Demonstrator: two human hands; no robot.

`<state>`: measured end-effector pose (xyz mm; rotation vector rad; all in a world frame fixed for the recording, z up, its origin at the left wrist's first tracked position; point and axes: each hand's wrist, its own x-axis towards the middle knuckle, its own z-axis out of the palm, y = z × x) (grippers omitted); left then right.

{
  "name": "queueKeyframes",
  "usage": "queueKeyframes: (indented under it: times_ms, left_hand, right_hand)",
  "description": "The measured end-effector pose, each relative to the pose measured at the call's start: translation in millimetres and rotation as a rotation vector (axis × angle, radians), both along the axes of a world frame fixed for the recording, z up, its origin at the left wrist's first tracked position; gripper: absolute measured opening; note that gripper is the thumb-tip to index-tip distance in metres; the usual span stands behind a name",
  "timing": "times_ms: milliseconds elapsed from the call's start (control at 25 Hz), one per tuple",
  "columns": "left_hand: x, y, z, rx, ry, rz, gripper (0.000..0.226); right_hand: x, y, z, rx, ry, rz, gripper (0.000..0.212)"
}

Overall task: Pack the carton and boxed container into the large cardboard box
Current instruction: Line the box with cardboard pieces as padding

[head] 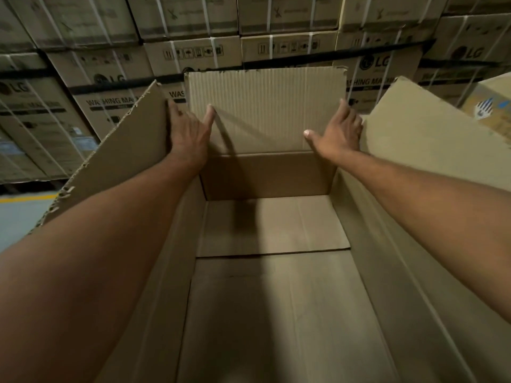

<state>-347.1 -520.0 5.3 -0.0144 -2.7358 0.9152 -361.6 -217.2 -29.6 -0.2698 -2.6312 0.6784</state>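
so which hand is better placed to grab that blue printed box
Probably the right hand: it rests at the far right corner of the big box, and the blue-printed box sits beyond that flap. The left hand is at the opposite corner.

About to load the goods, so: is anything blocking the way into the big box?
Nothing visible does. The box is open, its flaps up, and nothing lies inside. Only the left hand and right hand reach over it, at the far flap.
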Motion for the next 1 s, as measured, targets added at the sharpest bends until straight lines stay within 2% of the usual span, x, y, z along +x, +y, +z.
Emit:
queueKeyframes:
  times_ms: [160, 320, 440, 520, 640, 760, 840, 1000]
  left_hand:
    - [-2, -11, -1, 0.047, -0.031, -0.061, 0.093]
    - [5, 1, 0, 0.105, -0.118, -0.130, 0.083]
    - [18, 13, -16, 0.319, -0.232, -0.123, 0.092]
    - [30, 12, -40, 0.450, -0.262, -0.086, 0.104]
    - [50, 5, -62, 0.430, -0.256, -0.051, 0.110]
    - [67, 6, -69, 0.319, -0.243, -0.069, 0.105]
    - [77, 8, -68, 0.331, -0.302, -0.030, 0.105]
    - [99, 18, -68, 0.392, -0.475, 0.016, 0.100]
  right_hand:
    - [0, 15, 9, -0.062, 0.014, -0.010, 0.083]
    - [9, 8, 4, 0.034, 0.011, -0.043, 0.075]
    - [22, 9, -6, 0.085, -0.005, 0.021, 0.080]
    - [26, 13, -12, 0.151, -0.023, 0.062, 0.076]
    - [34, 18, -18, 0.294, -0.067, 0.073, 0.066]
    - [42, 20, -15, 0.427, -0.211, 0.084, 0.087]
    - [54, 18, -14, 0.518, -0.283, 0.084, 0.097]
    - [110, -9, -29, 0.710, -0.226, 0.160, 0.088]
